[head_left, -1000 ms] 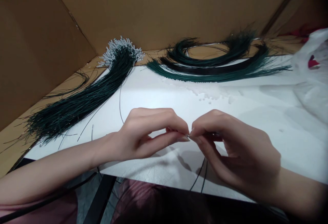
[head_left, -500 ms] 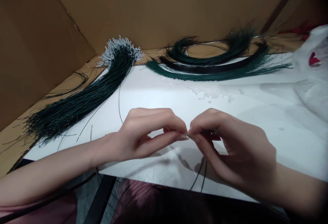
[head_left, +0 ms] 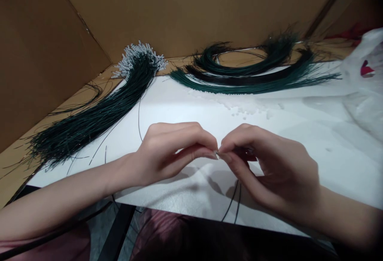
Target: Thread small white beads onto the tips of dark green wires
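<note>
My left hand (head_left: 179, 151) and my right hand (head_left: 269, 165) meet fingertip to fingertip above the white tabletop. Both are closed in a pinch. Between the left thumb and forefinger a tiny pale piece (head_left: 216, 154) shows, which looks like a white bead; the fingers cover most of it. The right thumb and forefinger press on the end of a thin wire, mostly hidden by the hand. Two dark strands of wire (head_left: 231, 204) run from beneath the right hand to the table's front edge.
A bundle of dark green wires (head_left: 98, 115) with white beaded tips (head_left: 140, 55) lies at left. Curved bundles of green wire (head_left: 254, 87) lie at the back, with small white beads (head_left: 243, 113) scattered before them. A clear plastic bag (head_left: 363, 89) stands right. Cardboard walls (head_left: 191, 10) enclose the table.
Both hands have risen slightly and shifted a little left, still pinched together. The left thumb has drawn up closer to its forefinger, narrowing the gap between them. Everything on the table lies unchanged.
</note>
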Motion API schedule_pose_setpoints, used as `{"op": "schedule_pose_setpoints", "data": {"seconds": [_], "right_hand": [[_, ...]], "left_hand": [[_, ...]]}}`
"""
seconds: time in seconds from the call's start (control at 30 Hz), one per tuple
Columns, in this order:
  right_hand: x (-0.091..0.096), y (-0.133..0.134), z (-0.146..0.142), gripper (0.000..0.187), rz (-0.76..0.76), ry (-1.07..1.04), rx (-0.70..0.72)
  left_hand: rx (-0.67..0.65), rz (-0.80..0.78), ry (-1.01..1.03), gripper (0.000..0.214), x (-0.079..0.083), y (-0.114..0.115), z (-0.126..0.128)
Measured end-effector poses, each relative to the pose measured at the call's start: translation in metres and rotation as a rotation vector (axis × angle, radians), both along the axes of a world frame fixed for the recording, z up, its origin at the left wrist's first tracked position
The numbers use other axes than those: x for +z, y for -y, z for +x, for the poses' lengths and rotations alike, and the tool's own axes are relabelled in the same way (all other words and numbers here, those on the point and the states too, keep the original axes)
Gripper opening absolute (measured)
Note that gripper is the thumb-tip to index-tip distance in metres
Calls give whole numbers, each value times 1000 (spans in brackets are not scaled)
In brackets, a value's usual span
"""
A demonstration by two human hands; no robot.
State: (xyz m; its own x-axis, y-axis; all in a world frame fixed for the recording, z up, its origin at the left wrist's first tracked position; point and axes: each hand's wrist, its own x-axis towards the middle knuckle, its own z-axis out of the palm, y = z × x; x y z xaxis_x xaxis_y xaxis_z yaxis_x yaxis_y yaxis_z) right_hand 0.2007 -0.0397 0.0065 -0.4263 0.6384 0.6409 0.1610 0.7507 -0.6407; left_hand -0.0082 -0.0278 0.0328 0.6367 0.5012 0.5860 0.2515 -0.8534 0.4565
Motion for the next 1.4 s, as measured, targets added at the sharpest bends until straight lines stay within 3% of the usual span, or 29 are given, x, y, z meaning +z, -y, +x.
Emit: {"op": "schedule_pose_setpoints", "data": {"seconds": [0.17, 0.43, 0.6, 0.87, 1.4], "right_hand": [[5, 2, -3, 7, -213, -43, -14], [14, 4, -4, 4, -308, -80, -17], [14, 5, -5, 5, -248, -67, -37], [11, 4, -4, 14, 1, -20, -55], [15, 2, 0, 15, 128, 70, -77]], "left_hand": [[49, 93, 17, 12, 4, -2, 1], [29, 230, 4, 12, 7, -2, 4], [43, 235, -16, 11, 8, -1, 4], [54, 229, -20, 5, 10, -1, 5], [11, 223, -60, 7, 11, 0, 2]]}}
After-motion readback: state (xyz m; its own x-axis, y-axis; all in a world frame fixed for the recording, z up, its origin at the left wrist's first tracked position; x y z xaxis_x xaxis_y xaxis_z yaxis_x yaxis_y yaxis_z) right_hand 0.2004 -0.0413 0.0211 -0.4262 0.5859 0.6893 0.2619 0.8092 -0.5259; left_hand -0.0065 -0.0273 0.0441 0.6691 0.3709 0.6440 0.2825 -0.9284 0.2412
